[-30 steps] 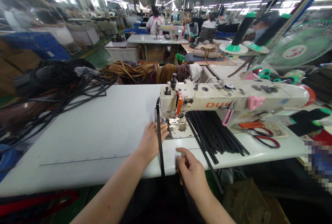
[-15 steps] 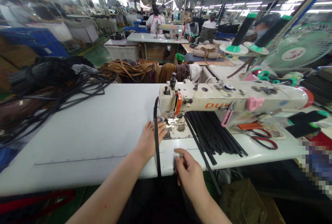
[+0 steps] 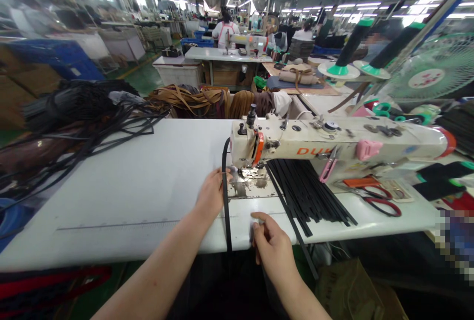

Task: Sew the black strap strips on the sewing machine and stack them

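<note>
My left hand (image 3: 211, 195) is beside the needle area of a white sewing machine (image 3: 281, 142). Its fingers are drawn together behind a narrow black strap (image 3: 226, 211); what they pinch is hidden. The strap arches near the machine head and runs down over the table's front edge. Over that front edge, my right hand (image 3: 273, 243) hovers loosely curled, index finger reaching forward and thumb apart, with nothing visible held. Right of it, a bundle of black strips (image 3: 307, 194) lies under the machine arm, one strip drooping past the edge.
Red-handled scissors (image 3: 381, 201) lie at the machine's base, and pink snips (image 3: 329, 166) hang on its body. Black cords (image 3: 111, 132) heap at the table's left. Brown straps (image 3: 185, 98) hang behind. Thread cones (image 3: 350, 46) and a fan (image 3: 425, 78) stand right. A person (image 3: 225, 28) sits farther back.
My left hand's fingers, spread flat beside the needle plate before, have drawn together behind the strap. My right hand keeps nearly the same pose. The whole view has shifted slightly.
</note>
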A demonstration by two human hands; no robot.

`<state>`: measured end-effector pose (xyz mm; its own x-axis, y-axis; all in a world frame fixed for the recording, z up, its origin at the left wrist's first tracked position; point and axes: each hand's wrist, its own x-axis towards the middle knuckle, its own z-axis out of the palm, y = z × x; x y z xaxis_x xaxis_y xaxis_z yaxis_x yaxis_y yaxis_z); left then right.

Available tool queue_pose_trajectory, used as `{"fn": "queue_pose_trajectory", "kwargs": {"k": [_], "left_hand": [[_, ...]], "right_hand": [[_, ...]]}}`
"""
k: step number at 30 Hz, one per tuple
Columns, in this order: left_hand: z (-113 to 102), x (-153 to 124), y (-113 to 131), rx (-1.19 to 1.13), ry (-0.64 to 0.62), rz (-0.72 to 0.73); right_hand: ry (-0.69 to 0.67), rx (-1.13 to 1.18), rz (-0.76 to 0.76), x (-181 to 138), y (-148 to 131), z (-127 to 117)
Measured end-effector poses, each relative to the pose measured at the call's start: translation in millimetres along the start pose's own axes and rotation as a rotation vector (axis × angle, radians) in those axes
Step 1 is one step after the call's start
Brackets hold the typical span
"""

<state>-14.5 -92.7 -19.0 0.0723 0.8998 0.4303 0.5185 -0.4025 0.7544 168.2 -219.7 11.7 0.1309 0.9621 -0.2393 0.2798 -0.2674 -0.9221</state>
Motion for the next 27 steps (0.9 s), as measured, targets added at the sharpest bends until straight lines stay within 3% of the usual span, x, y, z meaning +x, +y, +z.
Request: {"fn": "queue_pose_trajectory", "kwargs": {"k": [6, 16, 22, 27], "left_hand": [[-4, 11, -1, -0.016, 0.060, -0.069], [-15, 22, -14, -0.220, 0.159, -0.363], [-20, 21, -11, -0.359, 0.159, -0.378], [-23, 21, -10, -0.476, 0.166, -0.397]], "right_hand": [[0.033, -0.021, -0.024, -1, 1, 1], [0.065, -0.051, -0.080, -6, -4, 1], [0.014, -0.052, -0.152, 1, -4, 1], [0.100, -0.208, -0.287, 13, -7, 0]]}}
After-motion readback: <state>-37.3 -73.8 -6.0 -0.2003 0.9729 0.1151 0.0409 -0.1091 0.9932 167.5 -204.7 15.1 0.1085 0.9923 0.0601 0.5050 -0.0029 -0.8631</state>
